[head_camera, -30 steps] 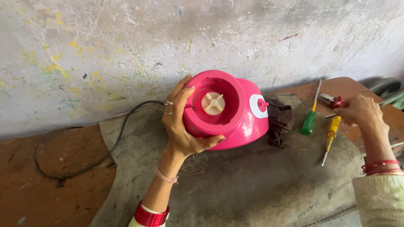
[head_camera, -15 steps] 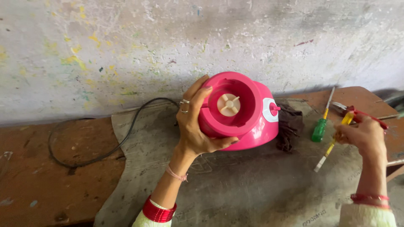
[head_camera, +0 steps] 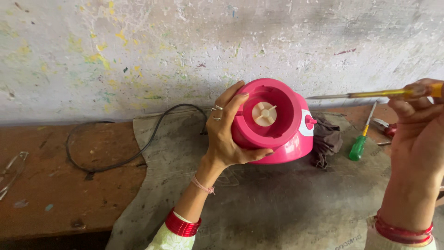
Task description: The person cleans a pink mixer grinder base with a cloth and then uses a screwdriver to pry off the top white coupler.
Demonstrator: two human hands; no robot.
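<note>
A pink mixer base [head_camera: 277, 134] with a cream coupler in its top socket lies tilted on a grey mat [head_camera: 259, 203] by the wall. My left hand [head_camera: 226, 132] grips its left side, fingers over the rim and thumb under. My right hand [head_camera: 416, 134] is raised at the right edge of the view and holds a yellow-handled screwdriver [head_camera: 370, 94], its metal shaft pointing left toward the mixer base but apart from it.
A green-handled screwdriver [head_camera: 360, 141] and a dark cloth [head_camera: 326, 141] lie right of the mixer. Red-handled pliers [head_camera: 386, 127] sit further right. The black power cord [head_camera: 115, 153] loops over the brown bench at the left. The painted wall stands close behind.
My right hand has lifted the yellow screwdriver off the bench and turned it level, its tip pointing at the mixer. My left hand keeps its hold on the mixer base.
</note>
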